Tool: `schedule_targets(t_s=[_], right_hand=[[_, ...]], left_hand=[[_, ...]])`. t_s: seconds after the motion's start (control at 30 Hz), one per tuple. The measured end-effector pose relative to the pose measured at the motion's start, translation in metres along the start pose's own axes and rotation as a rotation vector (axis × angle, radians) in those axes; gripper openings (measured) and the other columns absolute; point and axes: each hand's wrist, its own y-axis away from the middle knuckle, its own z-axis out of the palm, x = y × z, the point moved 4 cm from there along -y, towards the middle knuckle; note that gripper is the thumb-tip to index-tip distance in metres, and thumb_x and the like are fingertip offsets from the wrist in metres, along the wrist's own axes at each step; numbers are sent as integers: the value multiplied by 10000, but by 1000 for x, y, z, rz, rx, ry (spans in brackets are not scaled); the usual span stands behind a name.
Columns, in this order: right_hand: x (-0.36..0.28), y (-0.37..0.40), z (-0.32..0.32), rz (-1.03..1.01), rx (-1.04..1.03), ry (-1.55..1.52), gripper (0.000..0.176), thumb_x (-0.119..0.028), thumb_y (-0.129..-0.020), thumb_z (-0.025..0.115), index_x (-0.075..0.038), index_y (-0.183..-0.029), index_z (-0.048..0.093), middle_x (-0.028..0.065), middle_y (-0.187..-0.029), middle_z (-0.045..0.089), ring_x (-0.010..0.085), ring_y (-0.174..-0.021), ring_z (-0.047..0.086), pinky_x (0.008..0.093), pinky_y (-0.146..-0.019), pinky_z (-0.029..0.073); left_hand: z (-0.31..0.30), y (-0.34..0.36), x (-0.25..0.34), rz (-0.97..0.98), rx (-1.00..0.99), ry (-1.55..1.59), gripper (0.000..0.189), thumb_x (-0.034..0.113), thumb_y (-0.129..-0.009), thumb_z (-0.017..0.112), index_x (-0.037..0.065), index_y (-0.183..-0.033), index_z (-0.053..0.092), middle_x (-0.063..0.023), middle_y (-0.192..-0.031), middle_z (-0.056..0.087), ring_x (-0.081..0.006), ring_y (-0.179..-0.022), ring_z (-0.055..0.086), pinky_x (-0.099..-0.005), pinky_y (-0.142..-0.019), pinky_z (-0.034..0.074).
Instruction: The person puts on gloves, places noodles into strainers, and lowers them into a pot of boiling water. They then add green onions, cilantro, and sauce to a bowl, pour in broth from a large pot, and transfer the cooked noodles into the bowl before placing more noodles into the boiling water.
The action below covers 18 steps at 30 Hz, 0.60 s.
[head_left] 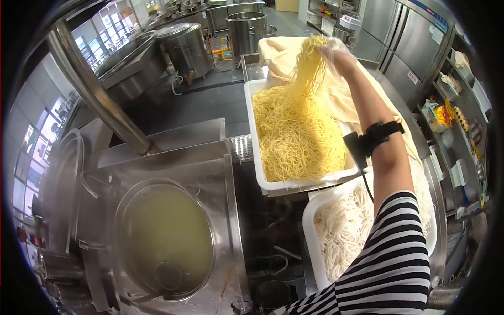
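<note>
My right hand point(337, 54), in a clear plastic glove, is closed on a bunch of yellow noodles point(308, 65). The strands hang down from it toward a heap of yellow noodles point(294, 136) in a white tub point(254, 139). Behind and to the right of the tub lies a cream cloth point(281, 50). Nearer to me, partly covered by my striped sleeve point(386, 247), a second white tub point(311, 231) holds thick white noodles point(344, 223). My left hand is out of the picture.
At the left, a round vat of cloudy liquid point(165, 231) is set into a steel counter, with a round strainer point(168, 275) in it. A steel post point(100, 89) rises behind. Large pots point(247, 34) stand farther back; shelves point(446, 126) line the right.
</note>
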Motion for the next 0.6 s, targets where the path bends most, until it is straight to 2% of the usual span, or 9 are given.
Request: schedule_targets(t_s=[0.07,0.1,0.27,0.33,0.4,0.43,0.47,0.57,0.6], right_hand=[[-2,-33,-13,-22,-70,18,361,-300,-751,598,-13,-960,532,85,-856,548,165,-803,483,284,-717,391],[-20,-37,-22,-63,31,308,369,-292,-757,587,-12,-988,521,97,-865,554,162,-814,488,281,-719,390],[-60,-48,-59,-67,164,289,345,-274,-750,570,-22,-983,529,120,-863,573,193,-780,538,300,-681,425],[-79,-41,-60,-137,142,308,322,-261,-752,562,-31,-976,537,120,-850,578,198,-769,547,299,-673,435],[-95,-32,-53,-199,93,386,299,-248,-754,554,-41,-969,545,121,-837,584,203,-758,557,298,-665,445],[-101,-26,-50,-231,61,442,288,-242,-755,550,-45,-965,549,121,-830,587,205,-753,562,298,-661,450],[-108,-22,-49,-257,26,514,277,-236,-756,546,-50,-962,554,121,-823,589,207,-747,566,297,-657,455],[-123,-14,-56,-318,-120,843,248,-216,-759,534,-63,-951,566,122,-803,598,214,-731,580,296,-645,470],[-129,-9,-58,-327,-170,903,239,-210,-760,530,-68,-948,570,122,-797,600,217,-725,585,296,-641,475]], left_hand=[[8,-16,43,76,25,-414,316,95,-774,477,-47,-1056,470,-161,-966,550,-275,-868,544,-377,-753,460],[12,-24,45,76,29,-410,316,95,-774,477,-47,-1056,470,-161,-966,550,-275,-868,544,-377,-753,460],[28,-82,24,123,-37,-123,386,123,-825,426,-27,-1176,378,-162,-1136,439,-263,-1016,457,-342,-860,370],[62,-106,73,200,-56,426,379,95,-828,425,-43,-1177,373,-156,-1160,426,-254,-1024,449,-336,-889,349],[100,-129,135,218,-159,492,382,75,-829,428,-55,-1182,359,-163,-1161,423,-252,-1014,453,-332,-905,339],[125,-138,163,344,-245,534,442,217,-851,417,-47,-1197,343,-163,-1177,407,-254,-1034,433,-353,-906,336],[156,-146,203,200,-578,1175,571,397,-824,380,2,-1232,319,-157,-1234,370,-267,-1129,361,-423,-921,300],[232,-142,320,81,-1033,1552,578,373,-773,501,32,-1219,365,-133,-1207,403,-247,-1117,388,-419,-927,323],[251,-140,364,414,-742,797,609,258,-701,645,34,-1206,388,-120,-1184,433,-222,-1061,453,-360,-901,372]])
